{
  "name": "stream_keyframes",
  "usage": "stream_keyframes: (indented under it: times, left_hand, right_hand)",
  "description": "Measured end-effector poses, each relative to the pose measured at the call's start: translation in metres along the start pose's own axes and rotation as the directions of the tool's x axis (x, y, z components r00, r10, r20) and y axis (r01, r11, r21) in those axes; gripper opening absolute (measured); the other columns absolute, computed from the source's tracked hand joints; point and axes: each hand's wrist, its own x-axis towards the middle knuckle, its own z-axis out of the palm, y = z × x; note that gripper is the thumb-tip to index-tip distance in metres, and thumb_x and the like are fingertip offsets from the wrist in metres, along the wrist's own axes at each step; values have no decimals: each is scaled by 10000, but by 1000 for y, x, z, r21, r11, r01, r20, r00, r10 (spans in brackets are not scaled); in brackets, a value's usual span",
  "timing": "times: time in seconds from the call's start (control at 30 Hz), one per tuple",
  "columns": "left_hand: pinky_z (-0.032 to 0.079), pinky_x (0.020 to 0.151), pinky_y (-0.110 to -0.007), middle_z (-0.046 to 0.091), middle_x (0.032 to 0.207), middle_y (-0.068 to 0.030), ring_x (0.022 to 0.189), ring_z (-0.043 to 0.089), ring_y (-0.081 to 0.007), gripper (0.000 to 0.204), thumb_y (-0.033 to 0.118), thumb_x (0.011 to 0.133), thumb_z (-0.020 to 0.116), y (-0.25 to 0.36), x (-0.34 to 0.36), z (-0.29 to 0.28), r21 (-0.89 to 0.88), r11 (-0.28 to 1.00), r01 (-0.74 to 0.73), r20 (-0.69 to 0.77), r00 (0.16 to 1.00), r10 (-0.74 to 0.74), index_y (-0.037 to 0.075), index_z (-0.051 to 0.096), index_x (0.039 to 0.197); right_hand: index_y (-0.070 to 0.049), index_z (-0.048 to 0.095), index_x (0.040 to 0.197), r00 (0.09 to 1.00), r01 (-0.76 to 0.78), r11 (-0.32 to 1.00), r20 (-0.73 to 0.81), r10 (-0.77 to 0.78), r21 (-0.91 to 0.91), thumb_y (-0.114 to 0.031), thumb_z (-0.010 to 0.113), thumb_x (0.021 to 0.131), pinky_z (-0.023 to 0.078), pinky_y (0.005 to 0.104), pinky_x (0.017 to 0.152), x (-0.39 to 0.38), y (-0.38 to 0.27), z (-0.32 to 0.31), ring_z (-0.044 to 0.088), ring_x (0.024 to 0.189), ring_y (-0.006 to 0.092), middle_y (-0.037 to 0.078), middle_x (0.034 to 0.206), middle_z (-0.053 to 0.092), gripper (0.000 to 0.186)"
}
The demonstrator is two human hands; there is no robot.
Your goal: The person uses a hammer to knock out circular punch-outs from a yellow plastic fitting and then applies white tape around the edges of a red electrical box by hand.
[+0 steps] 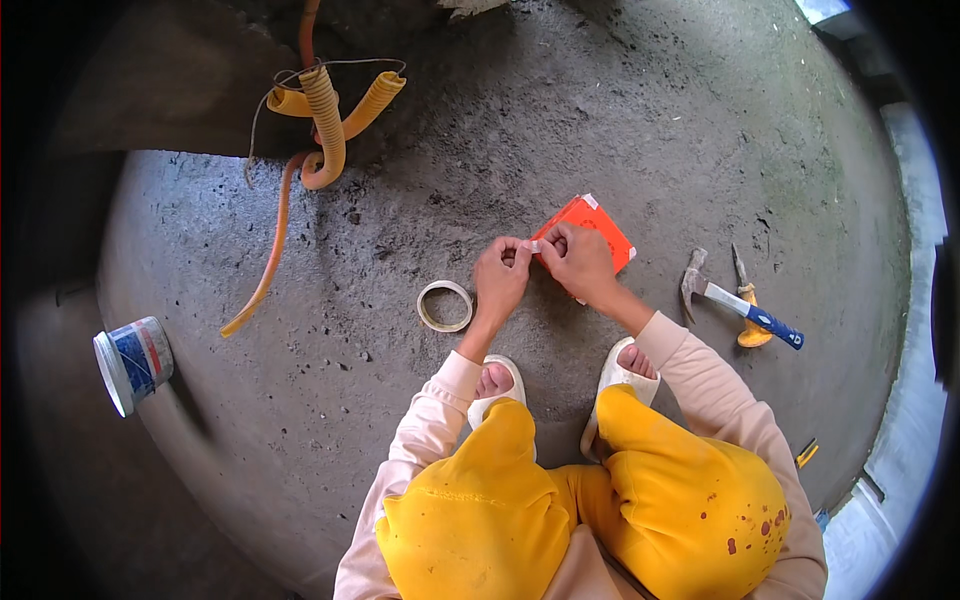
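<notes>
My left hand [503, 272] and my right hand [580, 262] meet in front of me, thumbs and fingertips pinched together. Between them shows a small whitish strip of tape [535, 246], at the left corner of a flat orange box [612, 236]. White bits sit on other corners of this box, which lies on the ground partly under my right hand. Just left of my left hand lies a roll of pale tape [444, 306], flat on its side. Part of the box is hidden by my right hand and wrist.
To the right lie a claw hammer [745, 303] with a blue handle and a pointed tool with a yellow handle [752, 333]. A white and blue bucket [134, 364] stands at the left. Orange corrugated conduits [325, 130] stick out at the upper left. The ground is rough grey concrete.
</notes>
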Motion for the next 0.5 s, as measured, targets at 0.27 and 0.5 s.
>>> stream_keyframes:
  times: [0.27, 0.5]
  left_hand:
    - [477, 642, -247, 688, 887, -69, 717, 600, -106, 176, 162, 897, 697, 12, -18, 16, 11, 986, -164, -157, 974, 163, 9, 711, 982]
    - [505, 749, -313, 669, 1015, -127, 867, 645, -222, 218, 115, 905, 655, -7, -28, 22, 148, 956, -255, -188, 941, 280, 36, 712, 1101]
  right_hand:
    - [-46, 601, 929, 966, 231, 972, -112, -233, -33, -120, 701, 823, 486, 376, 594, -1, 14, 1, 620, 653, 283, 93, 732, 574, 163]
    - [-66, 618, 960, 928, 341, 931, -114, -355, -128, -114, 652, 845, 505, 390, 529, -12, 11, 1, 628, 660, 282, 98, 885, 595, 129]
